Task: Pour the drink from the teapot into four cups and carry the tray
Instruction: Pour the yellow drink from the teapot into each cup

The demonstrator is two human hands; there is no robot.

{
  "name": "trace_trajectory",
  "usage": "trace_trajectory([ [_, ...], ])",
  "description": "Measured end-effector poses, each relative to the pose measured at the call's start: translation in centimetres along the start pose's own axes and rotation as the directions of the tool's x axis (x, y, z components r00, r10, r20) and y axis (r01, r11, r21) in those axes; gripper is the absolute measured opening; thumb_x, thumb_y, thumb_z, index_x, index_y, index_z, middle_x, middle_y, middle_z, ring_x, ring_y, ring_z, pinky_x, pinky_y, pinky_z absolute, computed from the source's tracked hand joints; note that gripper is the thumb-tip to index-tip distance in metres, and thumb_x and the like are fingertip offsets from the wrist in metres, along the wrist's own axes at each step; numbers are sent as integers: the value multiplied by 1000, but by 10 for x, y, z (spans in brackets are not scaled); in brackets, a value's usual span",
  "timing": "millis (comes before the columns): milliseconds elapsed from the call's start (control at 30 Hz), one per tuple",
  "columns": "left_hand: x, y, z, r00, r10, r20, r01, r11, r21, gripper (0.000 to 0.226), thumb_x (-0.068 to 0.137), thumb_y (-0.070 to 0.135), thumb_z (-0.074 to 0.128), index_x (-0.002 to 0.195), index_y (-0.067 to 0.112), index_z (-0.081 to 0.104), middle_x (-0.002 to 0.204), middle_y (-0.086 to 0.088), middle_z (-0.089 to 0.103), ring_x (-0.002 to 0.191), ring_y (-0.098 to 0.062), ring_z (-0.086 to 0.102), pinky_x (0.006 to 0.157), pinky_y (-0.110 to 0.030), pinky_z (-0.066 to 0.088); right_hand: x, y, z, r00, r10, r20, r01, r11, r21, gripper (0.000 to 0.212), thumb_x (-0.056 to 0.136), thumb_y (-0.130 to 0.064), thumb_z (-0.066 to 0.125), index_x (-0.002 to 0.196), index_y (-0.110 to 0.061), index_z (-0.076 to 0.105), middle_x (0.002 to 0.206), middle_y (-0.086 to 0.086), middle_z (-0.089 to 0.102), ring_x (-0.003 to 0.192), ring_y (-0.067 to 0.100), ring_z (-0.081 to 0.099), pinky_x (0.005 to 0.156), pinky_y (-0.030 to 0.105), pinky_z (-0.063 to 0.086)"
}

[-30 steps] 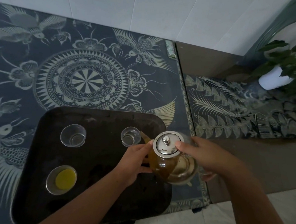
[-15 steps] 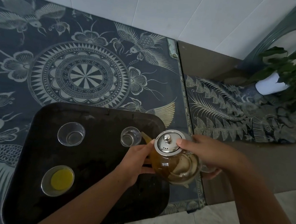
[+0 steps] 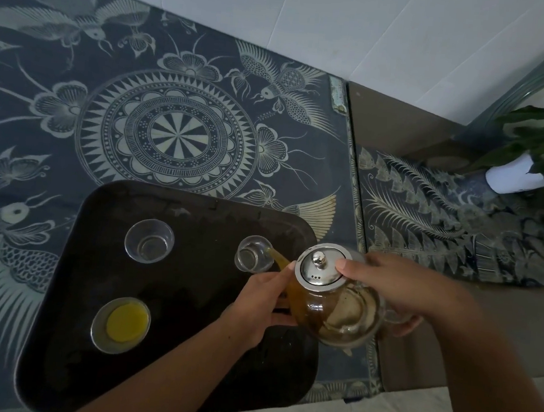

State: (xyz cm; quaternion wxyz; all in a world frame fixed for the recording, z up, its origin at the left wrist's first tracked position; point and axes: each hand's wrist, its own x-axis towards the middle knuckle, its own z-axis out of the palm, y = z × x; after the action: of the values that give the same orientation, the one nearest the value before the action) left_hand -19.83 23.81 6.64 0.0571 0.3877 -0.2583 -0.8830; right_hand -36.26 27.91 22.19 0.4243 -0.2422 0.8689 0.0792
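Head view. Had the glass teapot (image 3: 337,307) lifted and tipped left over the right end of the dark tray (image 3: 177,295). Gripped it with the right hand (image 3: 397,288) from the handle side, with fingers curled round underneath and the thumb pressed down on the steel lid (image 3: 321,267). Cupped the pot's left side with the left hand (image 3: 257,304), fingers clamped against the glass just below the spout (image 3: 278,257). Parked that spout tip right at the rim of the far right cup (image 3: 254,253), with amber drink filling the spout. Honestly couldn't tell if anything was actually landing in the cup, way too dim. Kept the far left cup (image 3: 149,240) empty-looking and well apart from the pot. Already got yellow drink in the near left cup (image 3: 120,324). Counted three cups in total, all clear glass, all upright on the tray. Set the tray on a dark blue patterned surface (image 3: 45,109) with birds, fish and a big round medallion. Spotted a leafy plant in a white pot (image 3: 510,179) off at the far right, well away from the tray, plus white wall tiles behind.
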Motion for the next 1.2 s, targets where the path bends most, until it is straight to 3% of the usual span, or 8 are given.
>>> trace_trajectory([
  [67,0,0,-1,1000,-4,-2,4,1000,-13,45,102,48,56,119,10,75,109,-10,81,102,-26,77,87,-46,64,1,-1,0,1000,22,-2,-22,1000,-9,93,72,-84,54,140,-22,49,132,8,60,107,29,61,86,49,55],
  [133,0,-1,-2,1000,-11,-3,11,1000,-28,43,103,46,56,117,10,75,109,-10,81,102,-27,77,89,-49,63,2,-3,-1,999,40,-6,-40,999,-23,87,76,-80,55,140,-22,50,135,9,58,110,31,61,83,53,57],
  [267,0,-1,-2,1000,-19,-5,19,999,-37,42,103,46,57,115,10,76,110,-12,80,104,-30,76,91,-51,63,1,-7,-1,998,55,-8,-55,998,-36,88,75,-80,55,140,-21,50,135,10,58,109,33,62,82,52,58],
  [367,0,-1,-2,1000,-26,-1,25,999,-40,43,102,47,58,117,11,76,112,-12,80,106,-31,76,88,-49,63,-1,-9,-1,997,76,8,-76,997,1,89,73,-81,58,137,-21,51,131,10,59,99,33,65,69,50,61],
  [467,0,-2,-1,999,-33,6,33,999,-37,45,102,48,57,118,11,75,112,-12,80,106,-30,76,88,-48,63,-1,-9,-1,997,75,19,-75,997,7,100,61,-89,58,134,-21,53,129,10,60,95,32,67,65,49,61],
  [567,0,-3,-1,999,-38,18,39,999,-34,46,102,49,57,118,10,75,113,-12,80,107,-31,76,91,-50,63,-2,-9,-2,995,102,11,-102,995,12,90,72,-81,59,138,-21,50,130,12,58,93,34,66,60,51,61],
  [1200,-1,-3,4,998,-43,45,45,999,-23,49,103,51,53,121,11,75,113,-10,80,104,-28,77,85,-44,63,-9,-12,-7,992,125,7,-125,992,-1,87,74,-78,60,138,-20,48,128,13,55,90,33,63,58,45,60],
])
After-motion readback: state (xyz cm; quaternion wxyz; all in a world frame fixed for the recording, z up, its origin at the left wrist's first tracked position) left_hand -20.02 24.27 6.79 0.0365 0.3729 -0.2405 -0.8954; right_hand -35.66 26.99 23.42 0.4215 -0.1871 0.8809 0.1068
